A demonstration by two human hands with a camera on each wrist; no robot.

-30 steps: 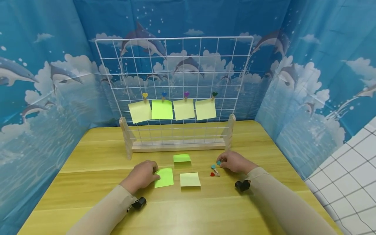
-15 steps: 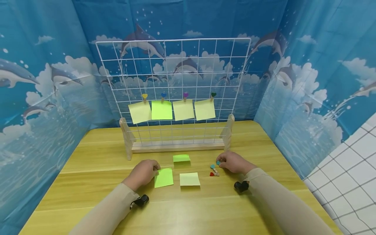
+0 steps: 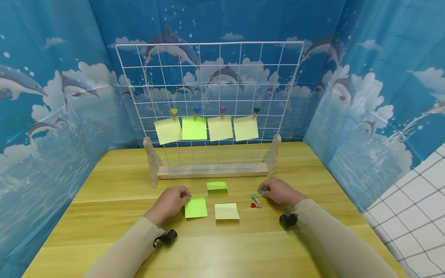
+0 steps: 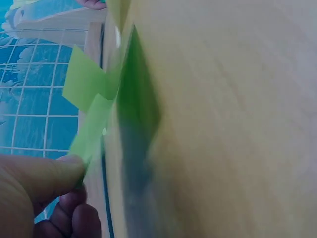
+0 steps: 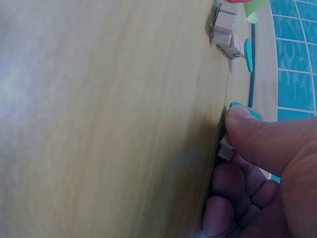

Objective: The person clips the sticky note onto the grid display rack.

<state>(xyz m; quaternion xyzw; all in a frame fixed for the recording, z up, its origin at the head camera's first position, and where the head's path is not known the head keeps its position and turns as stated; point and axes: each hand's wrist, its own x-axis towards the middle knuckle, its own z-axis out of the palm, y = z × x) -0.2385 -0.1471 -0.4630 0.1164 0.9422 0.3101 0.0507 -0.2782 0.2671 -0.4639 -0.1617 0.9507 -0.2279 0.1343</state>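
At the table's left of centre, my left hand (image 3: 171, 202) pinches the upper left corner of a bright green sticky note (image 3: 196, 209) between thumb and fingers. In the left wrist view the note (image 4: 96, 119) bends up off the table from the thumb. On the right, my right hand (image 3: 281, 192) pinches a small wooden clothespin (image 5: 226, 150) with a teal heart (image 3: 260, 191), down at the tabletop. Beside it lie another teal-heart clothespin (image 3: 256, 200) and a red-heart clothespin (image 3: 256, 205). The fingers partly hide the held clothespin.
A white wire grid (image 3: 219, 83) on wooden feet stands behind, with several notes clipped in a row, such as a green note (image 3: 194, 128). A pale yellow note (image 3: 226, 211) and a small-looking green note (image 3: 217, 185) lie on the table (image 3: 222, 247) between the hands.
My left fingers have shifted from the green note's left side up to its upper left corner. My right hand stays at the teal-heart clothespin. The head view has shifted slightly.
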